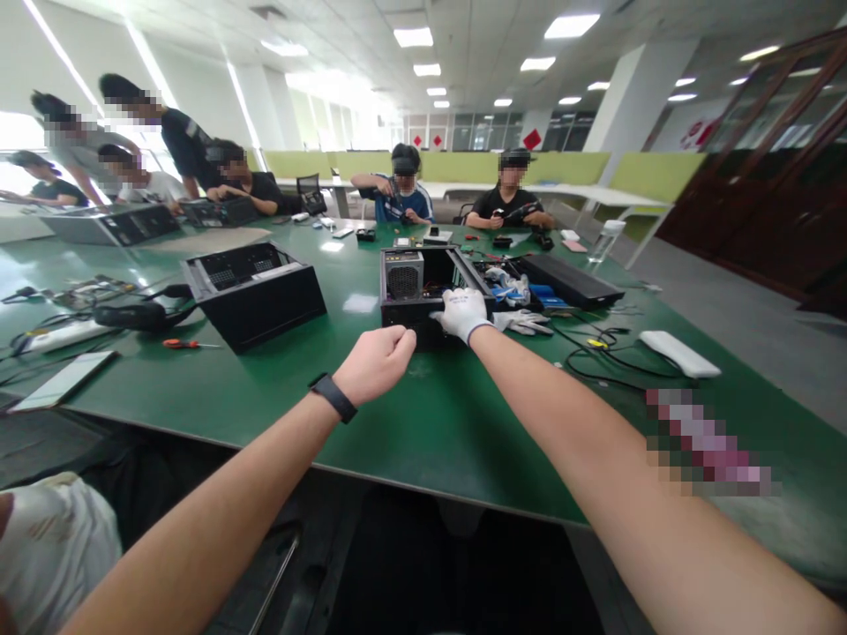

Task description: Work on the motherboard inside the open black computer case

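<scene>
A black computer case (430,310) stands on the green table in front of me, its top side uncovered. Inside it, at the left, sits a grey power supply (404,277) with a round fan grille. My right hand (463,315), in a white glove, is closed over the case's near rim, thumb pointing left; its fingertips are hidden. My left hand (376,363), bare with a black watch (333,398) at the wrist, is a closed fist just nearer to me than the case. Whether it holds anything is hidden.
Another black case (265,304) stands at the left, near an orange screwdriver (182,344). To the right lie work gloves (522,321), a long black panel (565,280), cables (588,353) and a white power bank (679,353). Several people work across the table.
</scene>
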Motion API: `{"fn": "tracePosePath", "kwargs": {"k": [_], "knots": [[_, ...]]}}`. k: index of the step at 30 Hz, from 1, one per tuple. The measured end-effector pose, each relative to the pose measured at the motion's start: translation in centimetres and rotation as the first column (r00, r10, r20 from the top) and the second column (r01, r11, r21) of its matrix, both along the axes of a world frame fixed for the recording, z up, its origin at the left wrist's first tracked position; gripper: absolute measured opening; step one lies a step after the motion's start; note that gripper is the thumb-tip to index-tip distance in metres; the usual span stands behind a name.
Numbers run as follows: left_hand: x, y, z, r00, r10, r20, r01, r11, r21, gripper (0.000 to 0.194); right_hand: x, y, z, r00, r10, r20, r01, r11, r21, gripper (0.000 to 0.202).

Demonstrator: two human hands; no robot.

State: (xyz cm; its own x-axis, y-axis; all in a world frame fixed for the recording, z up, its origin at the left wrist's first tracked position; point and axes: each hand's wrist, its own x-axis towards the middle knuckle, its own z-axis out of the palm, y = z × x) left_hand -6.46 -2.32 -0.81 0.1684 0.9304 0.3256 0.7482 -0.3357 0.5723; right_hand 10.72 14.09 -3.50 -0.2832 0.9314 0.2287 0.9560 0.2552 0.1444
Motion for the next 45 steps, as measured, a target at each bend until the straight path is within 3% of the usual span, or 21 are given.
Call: {"fn": "tracePosePath", "kwargs": {"k": [5,10,13,17,19,22,27,33,38,45], "knots": [[-1.4,-0.8,-1.2,1.000,-0.002,-0.027,0.001,0.999,-0.038,0.040,-0.5,3.4,0.6,1.000,0.002,0.020,-0.002,1.000,-0.019,0.043],[-2.4,-0.1,-1.0,0.999,0.037,-0.010,-0.037,0.999,-0.029,0.037,0.3,1.8,-0.1,0.998,0.056,0.028,-0.055,0.998,-0.009,0.043],[-2.4,0.1,-0.1,0.999,0.032,0.029,-0.032,0.999,0.010,0.030,0.9,-1.3,-0.8,0.997,0.072,0.015,-0.072,0.997,0.011,0.044],[-1.3,0.2,1.9,0.999,0.036,0.039,-0.038,0.998,0.043,0.012,2.1,-7.6,-1.8,0.995,0.098,-0.013,-0.097,0.994,0.049,0.047],[-0.5,0.5,2.7,0.999,0.036,-0.017,-0.035,0.999,0.023,0.007,3.0,-11.2,-2.0,0.993,0.112,-0.026,-0.110,0.992,0.066,0.046],[1.0,1.3,2.7,0.983,-0.042,-0.177,0.028,0.996,-0.082,0.015,4.5,-16.7,-2.2,0.990,0.132,-0.039,-0.129,0.988,0.079,0.043],[4.0,2.2,0.3,0.833,-0.197,-0.517,0.047,0.956,-0.288,0.035,6.7,-24.0,-2.7,0.978,0.185,-0.094,-0.175,0.979,0.105,0.039],[7.2,1.9,-1.5,0.633,-0.335,-0.698,0.014,0.906,-0.422,0.045,8.6,-29.7,-3.3,0.947,0.259,-0.187,-0.235,0.962,0.143,0.031],[8.4,1.9,-2.1,0.432,-0.452,-0.780,0.057,0.877,-0.476,0.029,9.2,-32.3,-3.6,0.934,0.274,-0.231,-0.250,0.960,0.129,0.030],[9.3,2.4,-3.2,0.380,-0.448,-0.809,-0.056,0.862,-0.503,0.049,9.4,-33.3,-3.6,0.933,0.274,-0.234,-0.245,0.958,0.148,0.030]]}}
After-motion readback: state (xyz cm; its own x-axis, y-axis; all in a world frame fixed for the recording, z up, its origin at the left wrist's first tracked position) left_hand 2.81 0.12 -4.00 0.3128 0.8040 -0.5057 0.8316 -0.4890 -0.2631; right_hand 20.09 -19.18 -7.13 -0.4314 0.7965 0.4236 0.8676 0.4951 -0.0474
